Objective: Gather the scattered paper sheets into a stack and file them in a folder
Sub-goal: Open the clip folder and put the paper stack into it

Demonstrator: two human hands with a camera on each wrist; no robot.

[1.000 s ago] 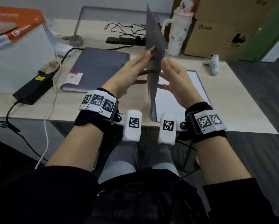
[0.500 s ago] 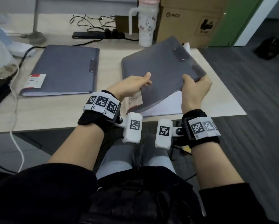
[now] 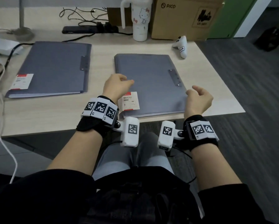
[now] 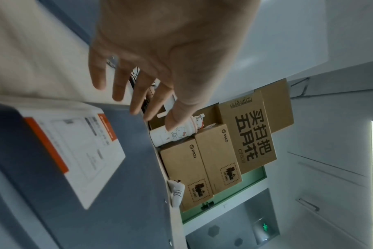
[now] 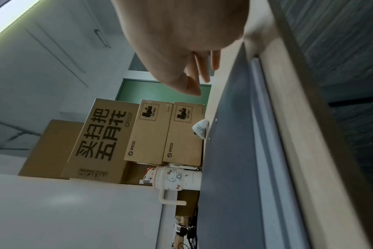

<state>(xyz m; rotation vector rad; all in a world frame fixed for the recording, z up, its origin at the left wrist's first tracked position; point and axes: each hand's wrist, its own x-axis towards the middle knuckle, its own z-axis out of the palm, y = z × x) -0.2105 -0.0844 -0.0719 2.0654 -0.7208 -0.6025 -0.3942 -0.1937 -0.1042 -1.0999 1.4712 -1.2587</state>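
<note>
A grey folder (image 3: 148,81) lies closed and flat on the desk in front of me, with a white and red label (image 3: 129,103) at its near left corner. The same folder (image 4: 126,176) fills the lower left of the left wrist view, and the right wrist view shows its grey cover (image 5: 230,151) edge-on. Thin white sheet edges show along its near side. My left hand (image 3: 117,85) hovers over its near left part, fingers loosely curled, holding nothing. My right hand (image 3: 198,98) hovers at its near right corner, fingers relaxed and empty.
A second closed grey folder (image 3: 54,68) lies to the left. A white cartoon tumbler (image 3: 141,18), cardboard boxes (image 3: 184,16) and a power strip (image 3: 90,29) stand at the back. A white controller (image 3: 181,47) lies at the right. The desk's right edge (image 3: 223,78) is close by.
The cover was upright between both hands, then tilted down over the white sheets; now the folder lies shut and flat. Both hands have let go and drawn back slightly.
</note>
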